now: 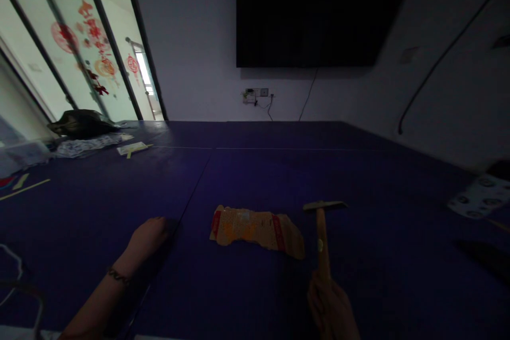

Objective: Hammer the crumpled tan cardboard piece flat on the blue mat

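My right hand is wrapped round the wooden handle of a small pickaxe. Its thin metal head points away from me, just above the purple surface or resting on it; I cannot tell which. To its left lies a torn, curved piece of printed brown cardboard with red bands and orange marks. My left hand, below a dark bracelet on the wrist, rests on the surface left of the cardboard. Its fingers are curled in, and nothing shows in them. Neither hand touches the cardboard.
A wide purple surface reaches to the wall under a black screen. A dark bag and papers lie far left. White cables are near left. A patterned cloth-like item lies right.
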Available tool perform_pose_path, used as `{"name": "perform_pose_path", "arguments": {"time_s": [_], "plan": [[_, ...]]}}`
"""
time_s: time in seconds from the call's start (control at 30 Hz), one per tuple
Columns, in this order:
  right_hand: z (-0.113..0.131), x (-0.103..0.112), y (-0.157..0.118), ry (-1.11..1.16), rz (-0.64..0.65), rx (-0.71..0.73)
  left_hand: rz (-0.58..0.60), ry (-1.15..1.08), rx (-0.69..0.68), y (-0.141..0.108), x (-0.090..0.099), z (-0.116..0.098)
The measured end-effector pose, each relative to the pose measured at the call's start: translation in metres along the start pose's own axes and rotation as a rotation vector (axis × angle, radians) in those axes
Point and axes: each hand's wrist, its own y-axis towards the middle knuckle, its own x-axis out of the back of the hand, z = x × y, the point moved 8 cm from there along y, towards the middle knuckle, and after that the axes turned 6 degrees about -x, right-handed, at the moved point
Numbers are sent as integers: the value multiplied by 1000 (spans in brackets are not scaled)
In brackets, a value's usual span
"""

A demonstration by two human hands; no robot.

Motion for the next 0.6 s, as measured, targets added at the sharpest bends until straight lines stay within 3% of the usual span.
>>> {"name": "perform_pose_path", "arguments": {"time_s": [0.07, 0.2, 0.3, 0.47, 0.6], "plan": [[-1, 0, -1, 6, -15, -11, -10, -208, -92, 4, 0, -21], [-3, 0, -4, -25, -47, -19, -24, -849, -372, 8, 2, -93], [-1, 1, -5, -40, -58, 10, -31, -1131, -396, 15, -3, -142], [2, 5, -4, -56, -91, 26, 9, -1166, -471, 38, -25, -208], [3, 10, -6, -43, -105, 52, -138, -1049, -438, 52, -40, -215]]}}
